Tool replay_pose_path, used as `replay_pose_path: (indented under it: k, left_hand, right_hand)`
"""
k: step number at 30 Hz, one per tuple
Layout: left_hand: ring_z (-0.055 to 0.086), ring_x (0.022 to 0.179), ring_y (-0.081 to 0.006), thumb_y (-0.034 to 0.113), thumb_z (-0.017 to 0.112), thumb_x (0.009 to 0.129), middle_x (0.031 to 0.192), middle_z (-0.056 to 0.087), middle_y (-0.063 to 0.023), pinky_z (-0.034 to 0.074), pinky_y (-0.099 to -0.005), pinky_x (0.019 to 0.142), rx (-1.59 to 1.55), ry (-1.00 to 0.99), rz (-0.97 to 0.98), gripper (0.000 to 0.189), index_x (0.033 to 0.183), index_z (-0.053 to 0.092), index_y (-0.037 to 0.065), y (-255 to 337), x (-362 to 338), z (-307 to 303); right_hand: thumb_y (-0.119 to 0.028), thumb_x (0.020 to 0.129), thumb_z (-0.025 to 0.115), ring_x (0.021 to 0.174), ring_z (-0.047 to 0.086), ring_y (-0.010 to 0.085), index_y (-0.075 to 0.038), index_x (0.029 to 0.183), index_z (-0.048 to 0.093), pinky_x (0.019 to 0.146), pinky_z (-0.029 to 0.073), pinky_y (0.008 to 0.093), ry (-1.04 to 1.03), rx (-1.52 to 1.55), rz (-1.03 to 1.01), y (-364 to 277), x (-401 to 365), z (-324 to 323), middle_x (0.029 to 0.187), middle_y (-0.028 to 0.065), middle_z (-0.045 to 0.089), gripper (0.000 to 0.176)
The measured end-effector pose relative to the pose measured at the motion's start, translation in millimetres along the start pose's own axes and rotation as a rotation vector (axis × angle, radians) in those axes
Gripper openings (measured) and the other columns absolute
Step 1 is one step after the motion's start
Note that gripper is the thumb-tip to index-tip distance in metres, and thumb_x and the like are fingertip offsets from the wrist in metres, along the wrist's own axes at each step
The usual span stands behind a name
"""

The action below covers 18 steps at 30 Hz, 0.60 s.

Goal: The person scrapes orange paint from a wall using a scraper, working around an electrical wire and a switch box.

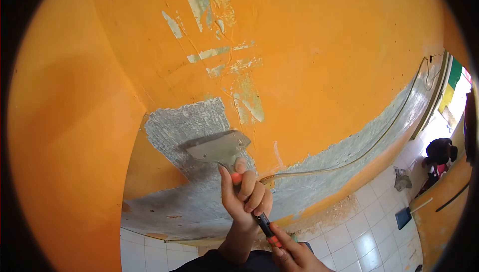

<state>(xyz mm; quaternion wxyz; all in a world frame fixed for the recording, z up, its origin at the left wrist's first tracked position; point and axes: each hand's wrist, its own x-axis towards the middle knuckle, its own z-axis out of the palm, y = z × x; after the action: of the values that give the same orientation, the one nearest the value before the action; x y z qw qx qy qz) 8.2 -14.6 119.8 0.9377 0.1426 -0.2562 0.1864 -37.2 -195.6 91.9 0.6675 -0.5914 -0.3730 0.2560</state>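
Note:
A metal scraper (218, 147) with a wide grey blade lies flat against the orange wall (319, 62), at the edge of a scraped grey patch (187, 122). My left hand (244, 194) grips the upper handle just below the blade, with one finger stretched up toward the blade. My right hand (294, 254) holds the lower end of the black and orange handle (264, 224). Both hands are shut on the same tool. Flaked spots of pale green and white (219, 32) show above the blade.
A thin cable (349, 159) runs along the bare grey band low on the wall. Below is a white tiled floor (359, 242) with paint debris near the wall. Another person (439, 157) crouches at the far right by a doorway, with a blue dustpan (403, 217) nearby.

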Motion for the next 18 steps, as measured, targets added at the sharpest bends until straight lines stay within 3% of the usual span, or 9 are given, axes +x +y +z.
replay_pose_path:
  k: [3, 9, 15, 18]
  left_hand:
    - [0.030, 0.034, -0.0050, 0.043, 0.023, 0.101, 0.054, 0.033, 0.0037, 0.029, -0.0200, 0.029, 0.023, -0.011, -0.010, 0.042, 0.101, 0.043, 0.006, 2.7, 4.9, -3.1]
    - [0.029, 0.033, -0.0048, 0.043, 0.023, 0.101, 0.053, 0.032, 0.0041, 0.029, -0.0196, 0.028, 0.075, 0.031, -0.005, 0.042, 0.101, 0.044, 0.006, 2.7, -1.8, 1.0]
    - [0.028, 0.033, -0.0044, 0.044, 0.024, 0.101, 0.052, 0.031, 0.0047, 0.030, -0.0195, 0.028, 0.111, 0.005, 0.028, 0.041, 0.099, 0.044, 0.008, 9.4, 12.6, 12.6]
    - [0.029, 0.033, -0.0048, 0.044, 0.025, 0.101, 0.052, 0.031, 0.0044, 0.029, -0.0197, 0.028, 0.144, 0.132, 0.000, 0.039, 0.100, 0.042, 0.009, 3.5, 1.4, 10.4]
  right_hand:
    - [-0.013, 0.098, 0.043, 0.085, 0.050, 0.0092, -0.004, 0.145, 0.026, 0.077, 0.042, 0.0208, 0.072, -0.084, -0.154, 7.2, 3.8, 6.8, 0.102, 0.0037, 0.053, 0.050]
    - [-0.013, 0.098, 0.043, 0.077, 0.046, 0.0071, -0.006, 0.145, 0.027, 0.071, 0.041, 0.0192, -0.029, 0.062, 0.060, 2.4, -0.5, 0.2, 0.096, 0.0006, 0.051, 0.050]
    - [-0.015, 0.098, 0.044, 0.070, 0.044, 0.0061, -0.005, 0.145, 0.026, 0.065, 0.039, 0.0176, -0.091, 0.040, 0.116, -10.6, 13.5, -4.5, 0.095, -0.0013, 0.050, 0.051]
    - [-0.015, 0.099, 0.042, 0.067, 0.043, 0.0062, -0.003, 0.145, 0.025, 0.062, 0.038, 0.0186, 0.008, 0.162, -0.037, 0.0, 8.5, 7.1, 0.092, -0.0017, 0.049, 0.051]
